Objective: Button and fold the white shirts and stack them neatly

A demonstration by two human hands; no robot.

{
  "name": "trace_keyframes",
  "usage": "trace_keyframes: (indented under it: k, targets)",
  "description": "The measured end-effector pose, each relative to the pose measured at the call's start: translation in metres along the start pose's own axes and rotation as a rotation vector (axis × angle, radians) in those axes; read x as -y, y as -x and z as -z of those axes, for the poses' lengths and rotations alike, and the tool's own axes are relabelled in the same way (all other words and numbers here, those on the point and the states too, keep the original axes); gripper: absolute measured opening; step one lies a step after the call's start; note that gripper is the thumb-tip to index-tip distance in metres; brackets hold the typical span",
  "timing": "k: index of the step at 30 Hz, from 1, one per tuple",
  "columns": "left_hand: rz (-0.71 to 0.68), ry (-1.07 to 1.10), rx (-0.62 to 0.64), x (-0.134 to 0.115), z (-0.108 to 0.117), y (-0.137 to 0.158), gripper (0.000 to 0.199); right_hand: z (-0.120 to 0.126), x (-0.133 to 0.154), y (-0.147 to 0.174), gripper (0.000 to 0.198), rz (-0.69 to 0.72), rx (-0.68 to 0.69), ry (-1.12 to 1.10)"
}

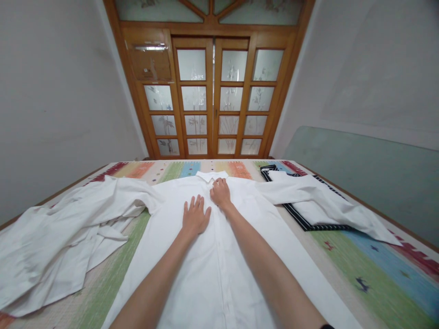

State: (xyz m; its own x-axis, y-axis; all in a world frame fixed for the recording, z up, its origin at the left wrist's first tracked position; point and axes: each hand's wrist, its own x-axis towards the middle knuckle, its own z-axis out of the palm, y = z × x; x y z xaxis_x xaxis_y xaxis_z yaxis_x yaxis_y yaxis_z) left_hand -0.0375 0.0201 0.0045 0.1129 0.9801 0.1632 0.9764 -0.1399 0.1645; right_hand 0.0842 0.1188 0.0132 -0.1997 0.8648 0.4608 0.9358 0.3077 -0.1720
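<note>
A white collared shirt [192,283] lies front up and spread out on a patterned bed cover, its collar at the far end. My left hand [196,215] rests flat on the chest of the shirt, palm down with fingers spread. Just right of it and farther up, my right hand [220,192] is closed, its fingers curled on the front opening just below the collar. What lies under those fingertips is partly hidden. One sleeve [318,192] stretches out to the right.
Crumpled white cloth [61,242] is heaped at the left, by the shirt's other shoulder. Under the right sleeve lies a black-and-white striped item [302,221]. The striped bed cover [356,269] shows around them. A pale green panel [360,169] stands at the right; wooden glazed doors [214,109] are beyond.
</note>
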Motion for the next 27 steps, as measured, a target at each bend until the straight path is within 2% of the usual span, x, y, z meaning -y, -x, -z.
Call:
trace_keyframes:
  k: [7, 10, 14, 17, 19, 24, 27]
  targets:
    - [-0.097, -0.022, 0.095, 0.024, -0.002, -0.057, 0.057, -0.002, 0.002, 0.000, 0.031, -0.025, 0.116, 0.022]
    - [-0.094, -0.011, 0.074, 0.029, -0.005, -0.085, 0.054, -0.001, 0.003, 0.001, 0.032, -0.057, 0.136, 0.026]
    - [-0.088, 0.005, 0.016, 0.029, -0.010, -0.113, 0.051, -0.002, 0.003, 0.000, 0.033, -0.021, 0.113, 0.007]
    - [-0.097, 0.007, -0.074, 0.029, -0.014, -0.124, 0.047, -0.007, 0.001, -0.001, 0.037, -0.018, 0.101, -0.019]
    - [-0.087, 0.005, -0.091, 0.030, -0.016, -0.128, 0.047, -0.011, 0.001, -0.002, 0.039, -0.020, 0.109, -0.030]
    - [-0.029, 0.013, 0.033, 0.031, -0.018, -0.132, 0.055, -0.012, 0.001, -0.007, 0.043, -0.029, 0.131, -0.030]
    - [-0.019, 0.014, 0.041, 0.028, -0.017, -0.131, 0.055, -0.009, 0.000, -0.015, 0.038, -0.047, 0.135, 0.001]
